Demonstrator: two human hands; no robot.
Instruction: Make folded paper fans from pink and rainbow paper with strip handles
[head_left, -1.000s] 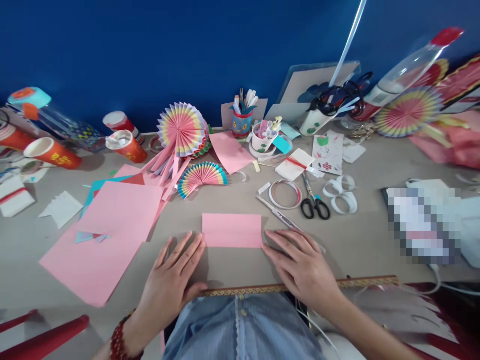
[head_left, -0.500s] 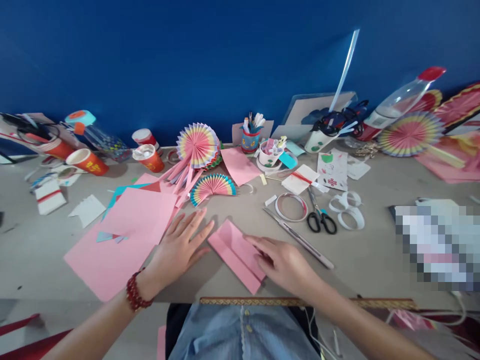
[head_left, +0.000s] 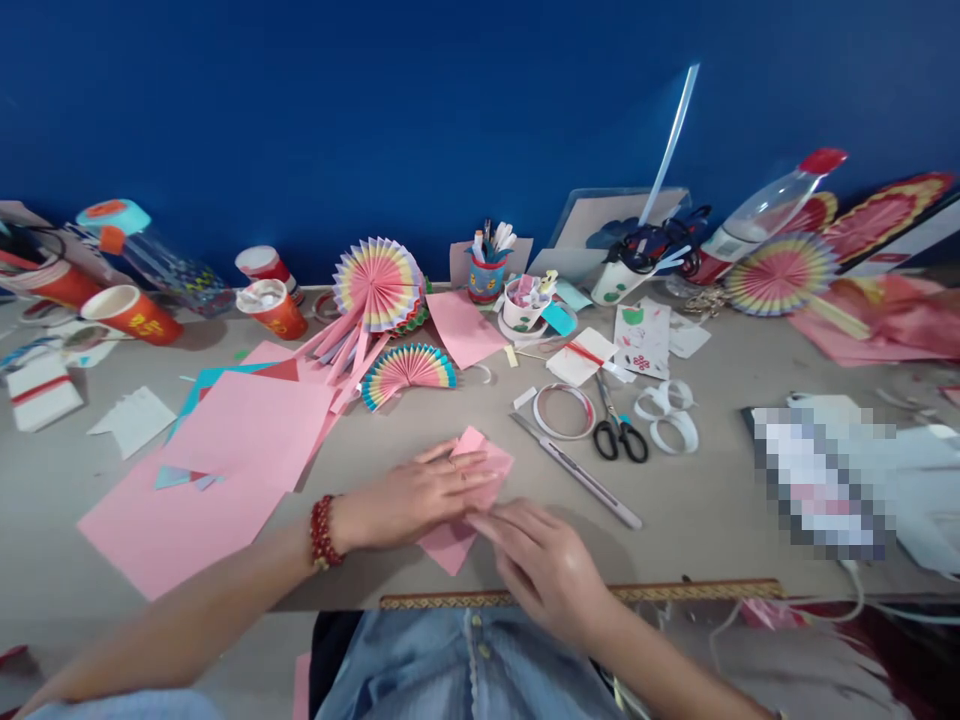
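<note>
A small folded sheet of pink paper (head_left: 451, 548) lies on the table right in front of me. Across its middle my left hand (head_left: 412, 503) rests flat, fingers stretched out, so much of the sheet is hidden. The fingers of my right hand (head_left: 551, 572) are pressed together at the paper's right edge, with the fingertips on it; the thumb is mostly hidden. To the right of the sheet is a slim pale craft knife (head_left: 589, 483). Beyond that are a roll of tape (head_left: 564, 433) and black-handled scissors (head_left: 621, 440).
Larger pink sheets (head_left: 240, 425) spread out at the left. Pleated paper fans (head_left: 409, 375), orange paper cups (head_left: 133, 315), a decorated pen cup (head_left: 487, 277) and a tilted plastic bottle (head_left: 772, 210) stand along the blue wall (head_left: 420, 110). A patterned strip (head_left: 570, 594) runs along the table's front edge.
My left hand has come right, from beside the folded paper onto it. My right hand has shifted down to the paper's lower right edge. The paper has turned, and the whole view has swung slightly.
</note>
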